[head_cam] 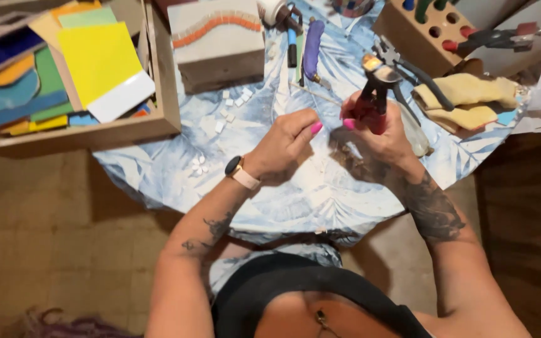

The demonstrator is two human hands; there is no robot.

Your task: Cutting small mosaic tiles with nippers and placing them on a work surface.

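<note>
We hold the nippers (pixel 376 94) in our right hand (pixel 377 134), above the round worktop (pixel 308 188) with its pale blue leaf-pattern cover. The tool's long axis runs near upright in this view, tilted slightly: the metal wheel head points away from us, toward the wooden tool block (pixel 417 37), and the red handles point back into the palm. The right hand is closed around the red handles, with fingers wrapped and the thumb tip pressed against the handle's near side.

Our left hand (pixel 283 144) sits just beside the nippers, on the side toward the wooden tray (pixel 167 94). Its fingers are curled in and thumb and forefinger are pinched together. Whether a small piece sits in the pinch, we cannot tell. A watch with a light strap (pixel 240 172) sits on this wrist.

Beyond the nippers, toward the far edge of the worktop, lie a purple-handled tool (pixel 312 50) and a second pair of pliers (pixel 408 69). Yellow gloves (pixel 464 100) lie just beside those pliers. Small white tile chips (pixel 230 109) lie scattered between the nippers and the tray, which holds coloured sheets (pixel 98 62). A grey block with an orange wavy band (pixel 217 40) stands beyond the chips.
</note>
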